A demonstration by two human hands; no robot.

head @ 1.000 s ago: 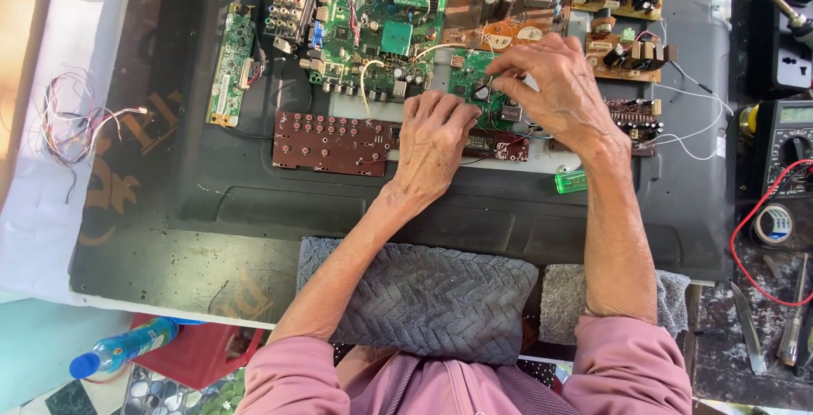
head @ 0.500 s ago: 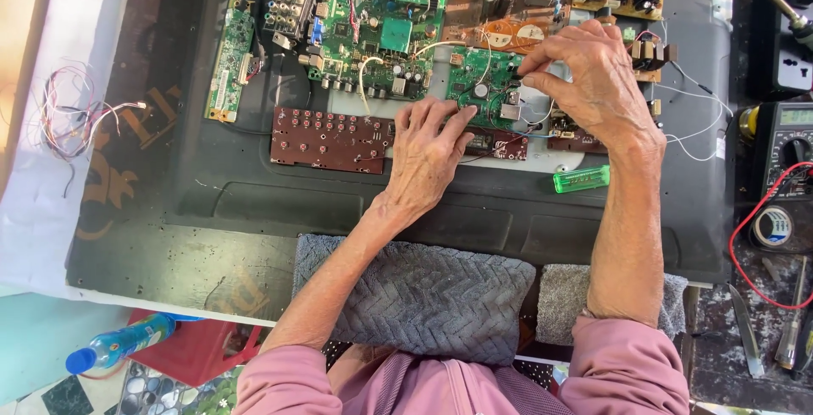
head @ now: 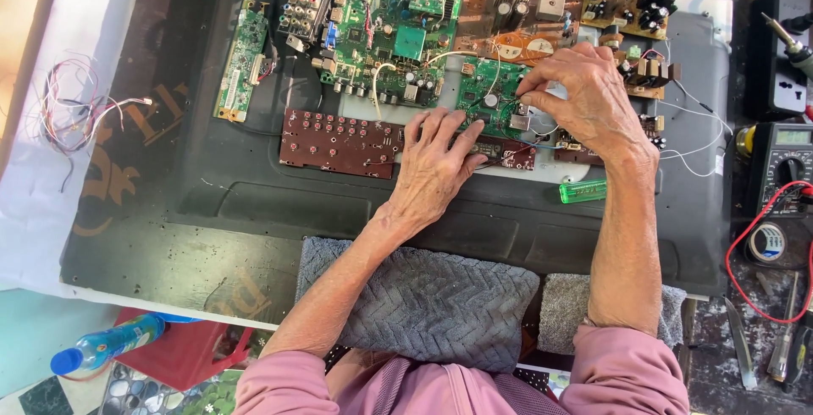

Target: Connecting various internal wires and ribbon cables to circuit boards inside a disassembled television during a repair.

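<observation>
My left hand (head: pixel 436 165) lies flat with fingers spread on the right end of a dark red button board (head: pixel 339 141), its fingertips reaching the small green circuit board (head: pixel 489 97). My right hand (head: pixel 584 102) is curled over that green board's right edge, with fingertips pinched on a small part there; what it pinches is too small to tell. Both boards rest on the black back panel of a flat screen (head: pixel 254 212). A larger green main board (head: pixel 385 47) and an orange-brown power board (head: pixel 517 21) lie just beyond my hands.
A green lighter (head: pixel 583 190) lies on the panel under my right wrist. A narrow green board (head: pixel 242 63) sits left. A multimeter (head: pixel 783 165) with red lead, tape roll (head: pixel 766 241), power strip (head: pixel 775 51) and hand tools (head: pixel 783 339) are at right. Loose wires (head: pixel 72 114) lie left, a blue bottle (head: pixel 106 343) below.
My right hand has shifted right and farther from me, from lying over the small green board to its right edge. My left hand has stayed on the red board.
</observation>
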